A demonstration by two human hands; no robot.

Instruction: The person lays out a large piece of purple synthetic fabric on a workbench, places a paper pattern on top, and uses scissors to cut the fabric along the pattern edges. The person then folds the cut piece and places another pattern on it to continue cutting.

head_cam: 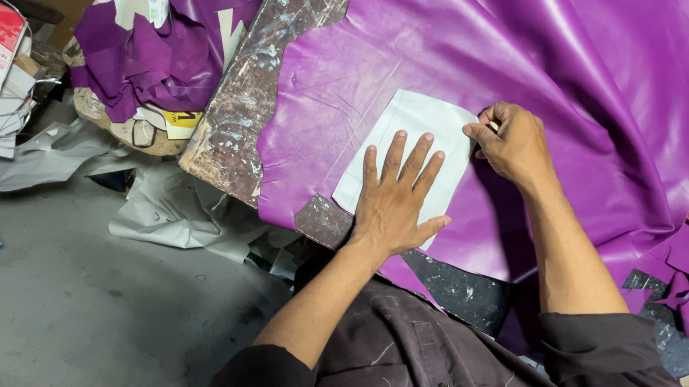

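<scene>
Meanwhile, your left hand [393, 201] lies open, fingers spread flat on a white card [413, 151] atop purple leather [570, 47]. Your right hand [511, 141] pinches something small, unidentifiable, at the card's edge.

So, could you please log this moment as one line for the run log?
left hand: flat on white template | right hand: fingertips at template's edge, small tool unclear | under: purple leather sheet on worn table

The left hand [395, 201] lies flat on a white paper shape [413, 147]. The paper sits on a big purple sheet [569, 38]. The right hand [514, 144] pinches something small at the paper's edge.
</scene>
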